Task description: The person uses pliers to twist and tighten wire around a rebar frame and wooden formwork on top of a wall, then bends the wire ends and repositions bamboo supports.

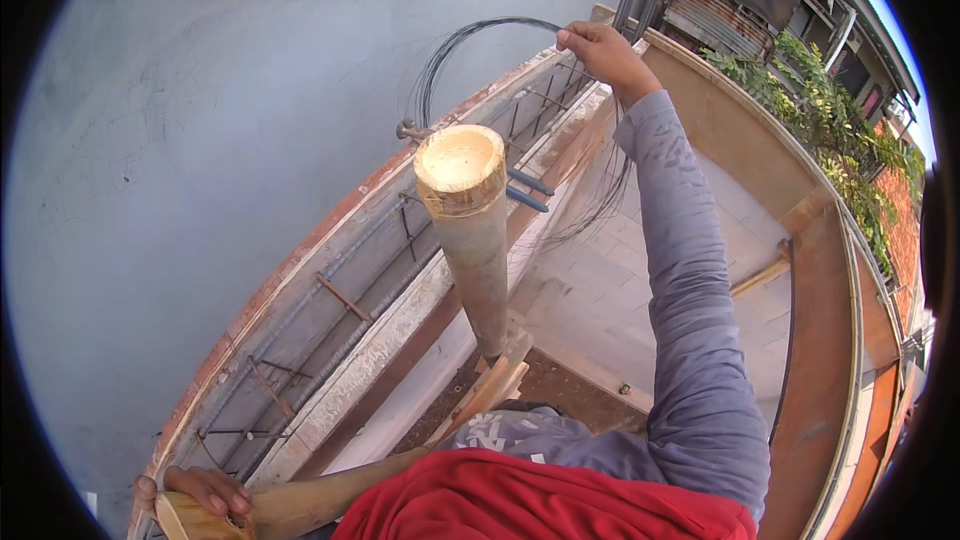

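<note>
My right hand (607, 58) reaches up and out, fingers pinched on a loop of thin dark tie wire (480, 28). The coil hangs around behind an upright bamboo pole (470, 230), its strands trailing down on the right. At the lower left my left hand (205, 490) grips the cut end of a second, slanting bamboo pole (320, 498); part of that hand is hidden behind it. Pincers with blue handles (528, 188) lie across the formwork behind the upright pole, which hides their middle.
A long wooden formwork trough (340, 380) with steel rebar (345, 298) inside runs along a grey wall (220, 140). Far below lies a pale tiled-looking surface (600, 290). Formwork boards (825, 340) curve along the right. Beyond are leafy branches (840, 130) and rusty roofing sheets (715, 20).
</note>
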Motion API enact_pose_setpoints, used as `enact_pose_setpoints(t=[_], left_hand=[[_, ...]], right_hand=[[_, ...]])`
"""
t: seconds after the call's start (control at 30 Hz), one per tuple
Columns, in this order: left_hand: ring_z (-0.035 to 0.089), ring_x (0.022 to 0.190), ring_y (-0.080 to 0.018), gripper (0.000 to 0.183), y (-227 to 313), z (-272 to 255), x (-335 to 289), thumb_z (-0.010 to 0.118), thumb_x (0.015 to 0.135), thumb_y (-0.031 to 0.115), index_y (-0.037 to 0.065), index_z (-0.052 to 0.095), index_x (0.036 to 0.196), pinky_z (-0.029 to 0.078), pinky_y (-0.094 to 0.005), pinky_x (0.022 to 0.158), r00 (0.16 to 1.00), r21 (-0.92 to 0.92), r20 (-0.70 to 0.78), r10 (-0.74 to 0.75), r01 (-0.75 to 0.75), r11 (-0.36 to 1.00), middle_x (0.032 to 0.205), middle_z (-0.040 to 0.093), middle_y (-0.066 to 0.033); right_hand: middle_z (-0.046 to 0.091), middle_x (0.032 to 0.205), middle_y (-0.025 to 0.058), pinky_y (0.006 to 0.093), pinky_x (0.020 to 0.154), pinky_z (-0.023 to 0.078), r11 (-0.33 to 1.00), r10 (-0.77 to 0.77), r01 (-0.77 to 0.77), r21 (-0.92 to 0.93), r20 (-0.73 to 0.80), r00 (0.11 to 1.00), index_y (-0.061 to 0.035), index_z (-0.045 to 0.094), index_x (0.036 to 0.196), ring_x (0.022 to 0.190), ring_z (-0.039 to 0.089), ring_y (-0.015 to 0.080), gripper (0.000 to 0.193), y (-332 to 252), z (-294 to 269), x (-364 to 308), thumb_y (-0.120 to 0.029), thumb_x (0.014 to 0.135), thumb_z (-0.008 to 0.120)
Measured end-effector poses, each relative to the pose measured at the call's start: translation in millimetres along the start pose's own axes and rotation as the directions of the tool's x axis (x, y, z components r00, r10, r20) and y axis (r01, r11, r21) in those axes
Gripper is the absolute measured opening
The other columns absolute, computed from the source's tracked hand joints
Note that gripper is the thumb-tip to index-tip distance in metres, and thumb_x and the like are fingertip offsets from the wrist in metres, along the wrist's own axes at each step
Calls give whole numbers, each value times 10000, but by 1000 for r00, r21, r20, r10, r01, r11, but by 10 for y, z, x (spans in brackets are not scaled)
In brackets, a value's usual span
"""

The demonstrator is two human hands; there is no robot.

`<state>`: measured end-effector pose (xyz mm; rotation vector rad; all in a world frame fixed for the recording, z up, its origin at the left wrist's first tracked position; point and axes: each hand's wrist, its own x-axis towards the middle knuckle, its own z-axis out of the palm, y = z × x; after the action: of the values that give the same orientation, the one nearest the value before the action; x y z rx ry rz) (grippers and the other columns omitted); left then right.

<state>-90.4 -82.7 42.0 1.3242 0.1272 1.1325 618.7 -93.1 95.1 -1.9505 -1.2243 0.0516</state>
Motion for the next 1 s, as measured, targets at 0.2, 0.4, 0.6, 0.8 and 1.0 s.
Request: enact_pose_setpoints(t=[0.2,0.4,0.6,0.8,1.0], left_hand=[[664,793,-311,642,-89,-241,-47,575,870,417,-21,380,1298,586,-421,787,969,187,180,168,-201,961,941,614,-205],[657,784,-228,1307,-133,-398,-124,992,670,389,20,160,1609,587,-350,703,933,201,284,222,-285,937,1012,567,-130],[651,780,-210,1256,-207,-115,-64,992,679,387,11,217,1594,582,-330,694,948,253,139,286,-314,915,993,569,-122],[645,786,-204,1130,-234,-54,-52,898,747,409,8,251,1581,575,-327,696,951,254,52,303,-306,917,978,581,-116],[650,818,-215,939,-204,-267,-3,732,854,431,18,286,1570,572,-345,721,950,90,153,273,-288,953,965,607,-110]], right_hand=[[614,728,64,344,647,461,975,-189,149,-164,-264,946,10,690,1033,670,566,167,329,-698,-174,-488,-313,1018,633],[709,907,245,513,765,553,829,-480,510,-231,177,859,-8,640,1066,899,702,408,356,-403,1227,-1080,-291,876,742],[730,954,232,515,808,555,858,-347,390,-334,183,920,-26,661,1057,913,702,426,341,-444,1123,-969,-335,913,670],[614,711,53,314,590,482,980,95,-68,186,-141,985,-36,591,931,659,650,161,291,-766,-113,-904,-311,1026,604],[652,957,40,210,636,445,898,315,36,438,-697,644,-3,671,1292,754,547,78,348,288,-2830,-1580,-229,1028,651]])
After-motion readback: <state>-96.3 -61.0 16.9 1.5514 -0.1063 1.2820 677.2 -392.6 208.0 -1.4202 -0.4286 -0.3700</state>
